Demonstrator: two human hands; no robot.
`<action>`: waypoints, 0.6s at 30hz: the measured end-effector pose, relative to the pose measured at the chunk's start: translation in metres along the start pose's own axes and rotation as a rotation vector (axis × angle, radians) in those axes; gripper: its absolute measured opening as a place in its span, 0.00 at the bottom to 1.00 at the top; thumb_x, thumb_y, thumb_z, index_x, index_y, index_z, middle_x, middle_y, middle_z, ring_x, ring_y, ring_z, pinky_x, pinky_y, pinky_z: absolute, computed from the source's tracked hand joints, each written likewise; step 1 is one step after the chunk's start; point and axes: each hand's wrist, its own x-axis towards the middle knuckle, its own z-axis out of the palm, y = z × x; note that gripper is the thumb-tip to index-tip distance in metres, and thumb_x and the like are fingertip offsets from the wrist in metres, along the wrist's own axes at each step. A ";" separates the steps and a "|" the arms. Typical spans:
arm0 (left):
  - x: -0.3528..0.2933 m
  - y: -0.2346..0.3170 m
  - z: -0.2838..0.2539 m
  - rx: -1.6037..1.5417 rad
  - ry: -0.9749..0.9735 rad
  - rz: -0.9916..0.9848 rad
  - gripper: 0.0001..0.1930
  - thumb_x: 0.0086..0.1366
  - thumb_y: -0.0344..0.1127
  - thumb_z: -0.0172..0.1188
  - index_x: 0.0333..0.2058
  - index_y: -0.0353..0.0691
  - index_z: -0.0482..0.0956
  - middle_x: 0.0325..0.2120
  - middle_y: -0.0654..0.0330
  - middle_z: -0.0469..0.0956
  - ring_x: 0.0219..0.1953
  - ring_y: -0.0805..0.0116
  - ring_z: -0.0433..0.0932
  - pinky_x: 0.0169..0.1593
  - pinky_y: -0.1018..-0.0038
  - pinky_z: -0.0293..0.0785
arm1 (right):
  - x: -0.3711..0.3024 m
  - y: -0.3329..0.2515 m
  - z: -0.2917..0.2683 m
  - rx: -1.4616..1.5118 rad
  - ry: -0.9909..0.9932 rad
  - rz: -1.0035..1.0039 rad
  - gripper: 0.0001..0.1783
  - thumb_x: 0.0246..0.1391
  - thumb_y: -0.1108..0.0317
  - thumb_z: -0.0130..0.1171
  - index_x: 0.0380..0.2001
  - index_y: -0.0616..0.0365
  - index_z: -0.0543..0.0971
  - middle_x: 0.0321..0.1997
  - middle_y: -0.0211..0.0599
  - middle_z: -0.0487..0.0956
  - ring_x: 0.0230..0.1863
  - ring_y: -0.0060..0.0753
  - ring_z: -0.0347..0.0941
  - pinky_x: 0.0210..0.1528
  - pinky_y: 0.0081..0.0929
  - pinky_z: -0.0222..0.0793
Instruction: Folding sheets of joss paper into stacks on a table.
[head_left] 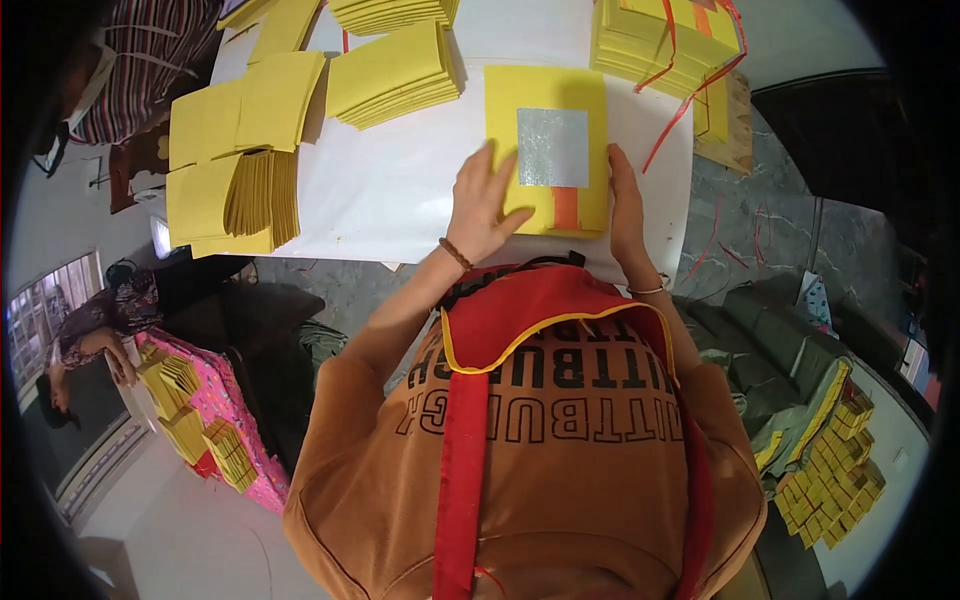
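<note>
A brown sweatshirt (580,500) faces the yellow packet (548,148), left hand (485,205) spread against its left, right hand (626,205) straight-fingered along its right, white counter (390,190) beneath, grey floor (745,230) rightward.

Fairly bright, soft light covers the surface (390,200); a window (50,305) glows beyond its left edge. Toward the near right corner, a silver square (553,148) glints. Fisheye distortion bends outer lines into a black rim, where detail softens.

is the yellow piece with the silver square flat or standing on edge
Flat: the yellow piece lies broad side up on the white tabletop, silver square facing the camera.
</note>
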 end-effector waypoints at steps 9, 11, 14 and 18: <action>0.008 0.003 -0.015 0.651 -0.380 0.641 0.20 0.52 0.36 0.61 0.45 0.40 0.74 0.45 0.54 0.72 0.47 0.58 0.69 0.47 0.66 0.68 | 0.001 0.016 -0.012 -0.251 -0.064 -0.201 0.28 0.65 0.55 0.27 0.51 0.66 0.69 0.54 0.44 0.69 0.61 0.35 0.58 0.63 0.28 0.49; 0.013 0.001 -0.015 0.512 -0.412 0.639 0.12 0.55 0.35 0.58 0.38 0.39 0.77 0.34 0.56 0.77 0.38 0.61 0.75 0.41 0.68 0.71 | 0.002 0.024 -0.016 -0.170 -0.072 -0.156 0.27 0.65 0.56 0.28 0.48 0.65 0.71 0.53 0.42 0.71 0.60 0.35 0.59 0.63 0.28 0.49; 0.025 0.004 -0.020 0.241 -0.342 0.388 0.08 0.61 0.34 0.54 0.34 0.37 0.77 0.26 0.55 0.78 0.30 0.57 0.76 0.36 0.66 0.72 | 0.000 0.026 -0.018 -0.021 -0.088 -0.087 0.26 0.65 0.56 0.29 0.45 0.64 0.74 0.51 0.40 0.72 0.57 0.33 0.62 0.61 0.27 0.51; 0.037 0.009 -0.020 0.228 -0.396 0.227 0.09 0.63 0.35 0.52 0.32 0.36 0.77 0.26 0.52 0.77 0.29 0.54 0.76 0.36 0.65 0.72 | 0.001 0.021 -0.019 -0.121 -0.091 -0.110 0.26 0.65 0.56 0.29 0.44 0.64 0.74 0.50 0.38 0.73 0.53 0.31 0.65 0.58 0.26 0.55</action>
